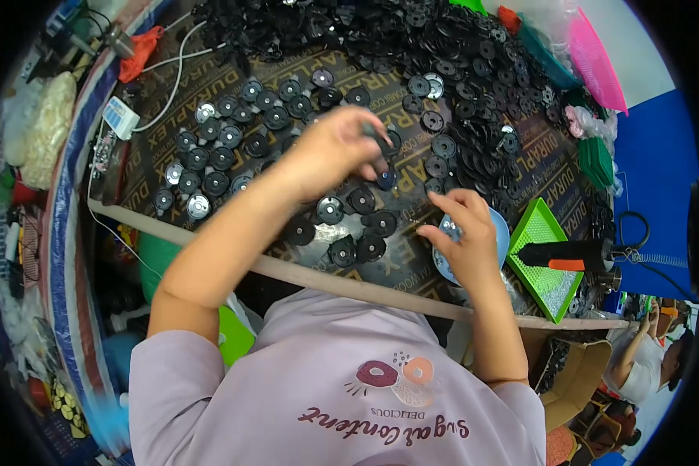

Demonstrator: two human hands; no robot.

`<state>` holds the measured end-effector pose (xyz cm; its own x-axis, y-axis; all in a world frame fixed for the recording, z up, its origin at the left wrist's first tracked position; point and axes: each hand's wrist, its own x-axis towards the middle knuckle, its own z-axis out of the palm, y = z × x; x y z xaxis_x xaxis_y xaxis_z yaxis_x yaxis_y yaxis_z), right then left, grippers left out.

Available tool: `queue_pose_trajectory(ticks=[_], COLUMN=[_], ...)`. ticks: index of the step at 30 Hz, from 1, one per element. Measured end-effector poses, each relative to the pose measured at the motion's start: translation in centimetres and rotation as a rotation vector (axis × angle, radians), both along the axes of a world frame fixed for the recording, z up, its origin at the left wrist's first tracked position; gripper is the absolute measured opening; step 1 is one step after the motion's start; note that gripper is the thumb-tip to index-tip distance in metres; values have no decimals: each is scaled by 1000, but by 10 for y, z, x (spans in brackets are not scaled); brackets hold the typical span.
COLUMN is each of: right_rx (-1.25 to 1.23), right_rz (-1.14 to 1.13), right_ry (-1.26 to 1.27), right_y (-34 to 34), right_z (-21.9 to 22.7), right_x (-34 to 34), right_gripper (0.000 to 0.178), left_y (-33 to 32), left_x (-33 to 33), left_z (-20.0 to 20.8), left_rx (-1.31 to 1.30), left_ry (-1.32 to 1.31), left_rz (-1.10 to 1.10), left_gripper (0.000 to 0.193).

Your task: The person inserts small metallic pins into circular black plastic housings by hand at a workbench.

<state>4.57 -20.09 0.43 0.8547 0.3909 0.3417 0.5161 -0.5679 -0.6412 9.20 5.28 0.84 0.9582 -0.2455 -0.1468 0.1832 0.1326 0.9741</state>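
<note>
Over the middle of the table, my left hand (342, 147) is closed, its fingers curled round a small black plastic part (375, 135) that is blurred and partly hidden. Below and around it lie round black discs with side tabs, such as this black disc (330, 210). My right hand (471, 237) is above the light blue bowl (503, 231), thumb and forefinger apart with nothing visible between them. Small shiny pieces (449, 227) show in the bowl, partly covered by the hand.
A large heap of black discs (474, 155) covers the far and right side. Right of the bowl stands a green tray (537, 213) with small metal bits, and a black powered screwdriver (571, 255) hangs over it. A white power strip (120, 118) with a cable sits left.
</note>
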Motion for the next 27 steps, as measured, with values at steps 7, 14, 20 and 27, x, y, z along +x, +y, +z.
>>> queue_pose_trajectory(ticks=[7, 14, 20, 27], right_rx=[-60, -113, -299, -283], right_rz=[-80, -144, -167, -193], right_ry=[113, 134, 91, 83], right_y=[-25, -44, -44, -50], right_z=[8, 5, -5, -24], right_x=[-18, -25, -29, -25], right_gripper=[35, 32, 28, 20], left_y=[124, 171, 120, -29], left_x=[157, 194, 171, 147], left_z=[-16, -60, -25, -21], left_rx=[842, 1023, 1645, 1336], left_ry=[-164, -1, -255, -708], left_rz=[420, 261, 258, -158], left_gripper=[35, 31, 25, 37])
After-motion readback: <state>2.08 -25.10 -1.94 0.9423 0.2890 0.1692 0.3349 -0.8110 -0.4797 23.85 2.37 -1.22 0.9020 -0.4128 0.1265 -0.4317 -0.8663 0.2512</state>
